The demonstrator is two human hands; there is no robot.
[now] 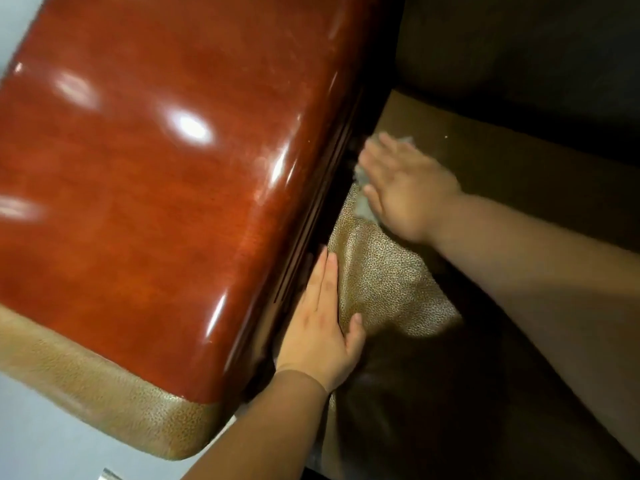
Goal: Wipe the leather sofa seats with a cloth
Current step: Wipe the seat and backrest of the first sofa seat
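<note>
At the seat's armrest edge, right hand (405, 188) flat, fingers straight, on cloth (363, 202)
Pressed toward the gap beside the armrest (156, 168); left hand (322, 323) flat, nearer

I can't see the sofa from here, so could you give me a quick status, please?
Right hand flat on cloth, at seat edge. Left hand open, pressing seat beside wooden armrest. Nothing in the way.

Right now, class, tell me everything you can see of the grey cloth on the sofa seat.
The pale grey cloth is mostly hidden under the flat, blurred right hand pressing it on the brown textured leather seat, beside the gap by the glossy red-brown wooden armrest. Only crumpled, soft-looking edges show past the fingertips and thumb side.
</note>
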